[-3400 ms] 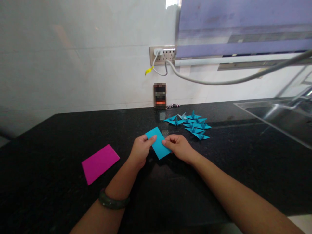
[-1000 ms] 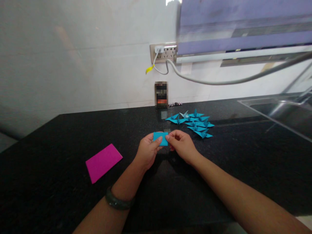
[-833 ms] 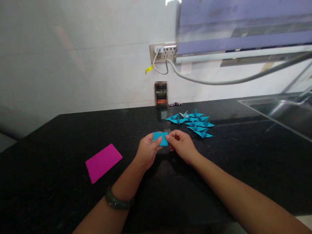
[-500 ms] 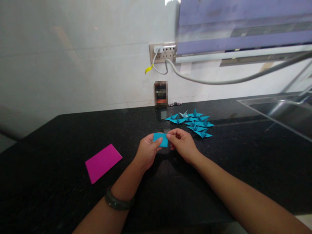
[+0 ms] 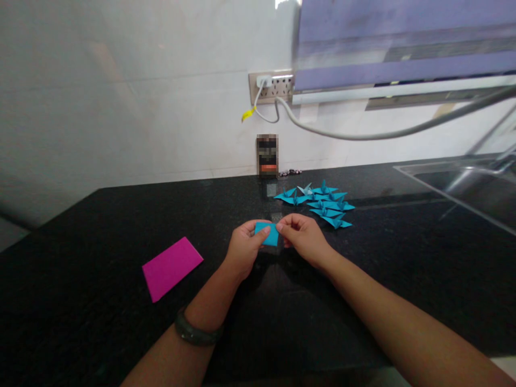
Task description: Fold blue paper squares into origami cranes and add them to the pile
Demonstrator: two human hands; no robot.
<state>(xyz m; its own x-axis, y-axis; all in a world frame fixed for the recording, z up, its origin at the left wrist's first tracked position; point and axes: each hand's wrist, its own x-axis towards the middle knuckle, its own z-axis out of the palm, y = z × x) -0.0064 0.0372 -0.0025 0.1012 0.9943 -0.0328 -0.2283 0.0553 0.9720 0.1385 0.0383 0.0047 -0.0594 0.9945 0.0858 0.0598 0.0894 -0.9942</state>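
Note:
A small folded square of blue paper (image 5: 272, 237) is held up between both hands, above the dark countertop. My left hand (image 5: 246, 247) grips it from the left, thumb flat on its face and fingers behind. At its upper right corner, my right hand (image 5: 302, 237) pinches the edge between thumb and fingers. Several blue folded paper cranes (image 5: 332, 205) rest in a cluster beyond my right hand, with one paler crane (image 5: 307, 189) among them. The fingers behind the blue paper are partly hidden.
A magenta stack of paper (image 5: 172, 269) lies left of my left forearm on the black countertop (image 5: 100, 236). Against the wall stands a small blurred-out box (image 5: 267, 156), a beaded string (image 5: 290, 172) beside it. A sink (image 5: 463, 183) is at right; a grey cable (image 5: 346, 135) runs above.
The view has shifted very slightly. Both hands keep their hold on the blue paper, which tilts a little differently; nothing else has visibly moved.

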